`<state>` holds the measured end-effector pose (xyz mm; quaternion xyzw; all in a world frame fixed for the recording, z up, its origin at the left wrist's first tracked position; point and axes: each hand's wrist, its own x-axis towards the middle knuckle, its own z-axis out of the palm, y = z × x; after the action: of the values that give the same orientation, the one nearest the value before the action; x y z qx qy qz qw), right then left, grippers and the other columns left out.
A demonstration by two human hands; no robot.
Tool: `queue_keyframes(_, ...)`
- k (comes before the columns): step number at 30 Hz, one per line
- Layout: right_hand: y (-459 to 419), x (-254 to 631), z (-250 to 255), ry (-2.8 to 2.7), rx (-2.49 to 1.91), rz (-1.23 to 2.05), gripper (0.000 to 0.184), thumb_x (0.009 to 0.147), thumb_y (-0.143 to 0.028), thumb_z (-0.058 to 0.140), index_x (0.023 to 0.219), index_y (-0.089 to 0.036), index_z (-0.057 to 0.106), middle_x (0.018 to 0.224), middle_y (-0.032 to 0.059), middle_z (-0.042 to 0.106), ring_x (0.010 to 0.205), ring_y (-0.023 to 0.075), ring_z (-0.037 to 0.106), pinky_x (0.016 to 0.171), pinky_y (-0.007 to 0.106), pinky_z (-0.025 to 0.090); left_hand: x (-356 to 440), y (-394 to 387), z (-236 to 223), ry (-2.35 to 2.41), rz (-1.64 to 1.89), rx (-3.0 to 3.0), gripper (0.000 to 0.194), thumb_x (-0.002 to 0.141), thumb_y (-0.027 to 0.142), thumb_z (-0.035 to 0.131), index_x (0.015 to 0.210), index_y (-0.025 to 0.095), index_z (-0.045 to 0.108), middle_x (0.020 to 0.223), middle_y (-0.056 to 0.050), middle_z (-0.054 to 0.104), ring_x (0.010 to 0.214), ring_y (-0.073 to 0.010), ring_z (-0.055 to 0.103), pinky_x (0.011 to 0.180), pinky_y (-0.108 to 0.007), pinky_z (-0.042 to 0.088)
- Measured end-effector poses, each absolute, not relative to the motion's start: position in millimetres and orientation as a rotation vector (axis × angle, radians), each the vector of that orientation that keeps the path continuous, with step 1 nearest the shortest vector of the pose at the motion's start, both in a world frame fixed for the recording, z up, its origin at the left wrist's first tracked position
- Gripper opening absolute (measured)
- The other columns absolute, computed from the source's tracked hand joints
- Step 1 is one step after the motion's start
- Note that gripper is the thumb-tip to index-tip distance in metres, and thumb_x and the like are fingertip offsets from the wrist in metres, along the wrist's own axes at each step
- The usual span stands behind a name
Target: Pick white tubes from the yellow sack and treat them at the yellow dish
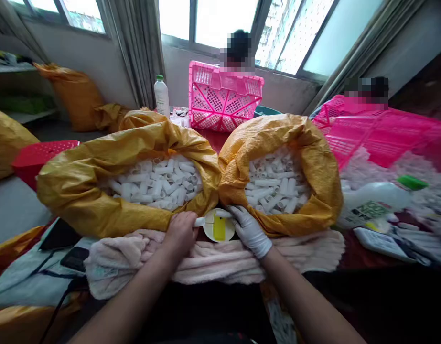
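Note:
My bare left hand [182,231] is closed on a short white plastic tube [199,221], whose end sticks out toward the right. My right hand [249,233], in a white glove, has its fingers together round a pale tube [224,215]; the fingers hide part of it. Between the hands sits a small round white dish [208,231] with a yellow piece [219,227] in it. Beyond my left hand is an open yellow sack [80,186] full of short white tubes [157,184]. A second yellow sack [320,181] of similar tubes [277,184] stands beyond my right hand.
A pink towel [220,267] lies along the near edge. At right are a white bottle with a green cap [371,203] and a pink basket [378,134]. Another pink basket [225,100] and an upright bottle [161,97] stand behind the sacks. Two people sit across.

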<state>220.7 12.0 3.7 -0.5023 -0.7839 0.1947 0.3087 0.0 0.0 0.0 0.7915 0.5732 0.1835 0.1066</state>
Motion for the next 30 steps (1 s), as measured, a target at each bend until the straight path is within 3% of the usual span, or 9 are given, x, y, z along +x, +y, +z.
queue_keyframes(7, 12.5, 220.5, -4.7, -1.993, -1.259, 0.527, 0.03, 0.077, -0.011, 0.048, 0.104, -0.02, 0.056, 0.1, 0.0064, 0.053, 0.096, 0.0181, 0.052, 0.089, 0.034, 0.043, 0.4, 1.3, -2.6, 1.645, 0.606, 2.36, 0.011, 0.077, 0.02, 0.042, 0.075, 0.017, 0.052, 0.079, -0.005, 0.057, 0.081, -0.0206, 0.05, 0.075, -0.033, 0.036)
queue_keyframes(12, 10.3, 221.4, -2.1, -1.95, -1.311, 0.574, 0.026, 0.084, -0.021, 0.043, 0.108, -0.019, 0.053, 0.104, 0.0076, 0.056, 0.098, 0.0189, 0.053, 0.092, 0.038, 0.041, -0.5, 2.0, -2.4, 1.632, 0.621, 2.354, 0.011, 0.078, 0.021, 0.042, 0.073, 0.017, 0.051, 0.077, -0.004, 0.056, 0.079, -0.0198, 0.049, 0.074, -0.032, 0.036)
queue_keyframes(20, 8.4, 219.1, 0.4, -1.99, -1.192, 0.429, 0.017, 0.077, -0.01, 0.05, 0.087, -0.02, 0.059, 0.091, 0.0049, 0.053, 0.088, 0.0171, 0.052, 0.08, 0.034, 0.046, -0.6, 1.7, -0.5, 1.608, 0.676, 2.338, 0.012, 0.077, 0.02, 0.043, 0.069, 0.017, 0.051, 0.075, -0.004, 0.056, 0.076, -0.0184, 0.049, 0.073, -0.031, 0.037)
queue_keyframes(26, 6.3, 221.3, -0.2, -2.009, -1.197, 0.405, 0.035, 0.078, -0.013, 0.05, 0.112, -0.023, 0.05, 0.107, 0.0063, 0.054, 0.1, 0.0189, 0.051, 0.09, 0.038, 0.043, -0.6, 0.7, -1.9, 1.608, 0.717, 2.33, 0.011, 0.076, 0.021, 0.043, 0.069, 0.017, 0.051, 0.074, -0.004, 0.056, 0.075, -0.018, 0.049, 0.073, -0.031, 0.038)
queue_keyframes(30, 7.2, 221.0, 0.7, -2.066, -1.164, 0.317, 0.027, 0.078, -0.008, 0.047, 0.099, -0.023, 0.057, 0.097, 0.0054, 0.057, 0.091, 0.0189, 0.053, 0.083, 0.038, 0.046, -0.7, 1.2, -3.8, 1.598, 0.729, 2.33, 0.011, 0.076, 0.019, 0.042, 0.069, 0.017, 0.051, 0.074, -0.004, 0.056, 0.075, -0.0176, 0.049, 0.073, -0.031, 0.038)
